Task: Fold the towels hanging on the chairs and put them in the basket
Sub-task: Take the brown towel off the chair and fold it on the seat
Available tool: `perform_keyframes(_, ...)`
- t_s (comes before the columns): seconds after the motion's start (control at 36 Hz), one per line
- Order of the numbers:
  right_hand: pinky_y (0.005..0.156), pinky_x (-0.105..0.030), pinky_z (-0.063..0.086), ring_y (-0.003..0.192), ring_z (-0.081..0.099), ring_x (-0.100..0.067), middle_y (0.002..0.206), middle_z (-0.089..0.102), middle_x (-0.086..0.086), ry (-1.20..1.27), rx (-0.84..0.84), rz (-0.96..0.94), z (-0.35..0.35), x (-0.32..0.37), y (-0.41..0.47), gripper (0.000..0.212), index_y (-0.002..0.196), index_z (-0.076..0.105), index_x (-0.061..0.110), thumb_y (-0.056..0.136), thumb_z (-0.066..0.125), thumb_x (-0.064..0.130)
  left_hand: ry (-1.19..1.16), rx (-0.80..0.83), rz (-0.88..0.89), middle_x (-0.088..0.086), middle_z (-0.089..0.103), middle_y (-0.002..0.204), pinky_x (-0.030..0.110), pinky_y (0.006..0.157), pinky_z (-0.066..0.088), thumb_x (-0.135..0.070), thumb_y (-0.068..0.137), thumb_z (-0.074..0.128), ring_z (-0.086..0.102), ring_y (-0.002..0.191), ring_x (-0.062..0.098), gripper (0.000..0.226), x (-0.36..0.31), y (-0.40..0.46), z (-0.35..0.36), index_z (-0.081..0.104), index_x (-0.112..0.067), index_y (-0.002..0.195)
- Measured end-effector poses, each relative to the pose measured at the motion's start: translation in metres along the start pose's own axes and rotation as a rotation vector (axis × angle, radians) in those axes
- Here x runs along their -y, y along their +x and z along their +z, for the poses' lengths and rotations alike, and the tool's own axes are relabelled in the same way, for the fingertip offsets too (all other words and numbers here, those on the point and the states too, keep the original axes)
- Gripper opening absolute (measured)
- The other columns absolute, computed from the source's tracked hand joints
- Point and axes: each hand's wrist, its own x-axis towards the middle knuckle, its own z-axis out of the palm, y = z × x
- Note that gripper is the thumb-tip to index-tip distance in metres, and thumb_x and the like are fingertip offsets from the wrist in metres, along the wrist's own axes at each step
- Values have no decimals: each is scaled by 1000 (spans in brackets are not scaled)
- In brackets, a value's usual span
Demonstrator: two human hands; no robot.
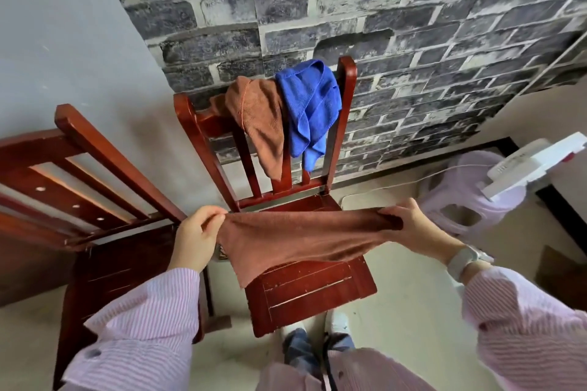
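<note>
The brown towel [301, 236] hangs stretched above the chair seat [313, 287], its long axis running from the left hand [198, 236] to the right hand [409, 227]. Each hand pinches an upper corner, equally near; folding likely means bringing those corners together.

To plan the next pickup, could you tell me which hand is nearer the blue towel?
Right. The right hand is below the blue towel, slightly right; the left hand is farther down-left.
</note>
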Motion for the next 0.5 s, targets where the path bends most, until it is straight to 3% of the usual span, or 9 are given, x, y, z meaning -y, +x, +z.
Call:
perform_keyframes(0.06,92,-18,35,101,39,-21,104,30,-2,-127,1,-38,11,-3,-1,38,124,54,12,85,57,11,-63,5,-3,-1,62,90,12,73,40,-4,90,51,56,88,13,16,2,1,1,63,-15,92)
perform_keyframes(0.14,94,-32,42,103,41,-25,103,30,-2,-183,-66,-33,15,-5,-1,36,121,57,12,87,47,4,-86,19,-13,-2,64,91,24,82,45,-4,89,53,57,89,12,18,0,-2,3,67,-16,91)
perform_keyframes(0.28,89,-38,42,105,49,-31,97,45,-4,-184,-151,-20,10,-13,1,29,114,62,18,93,43,14,-135,0,-50,-2,67,95,26,90,43,-3,87,56,58,95,11,21,-7,-8,2,71,-16,93)
perform_keyframes(0.42,91,-35,40,101,56,-33,104,64,-17,-7,-257,-50,-1,-23,5,24,105,67,6,87,53,2,-203,51,-57,-9,65,98,27,93,43,-10,82,65,57,98,6,19,-15,-16,2,69,-27,89)
perform_keyframes(0.5,94,-34,39,103,56,-36,107,61,-21,104,-334,-14,-4,-25,9,27,105,66,3,82,54,-4,-13,156,-10,-4,59,103,21,93,36,-13,76,73,53,100,9,27,-18,-25,9,69,-22,101)
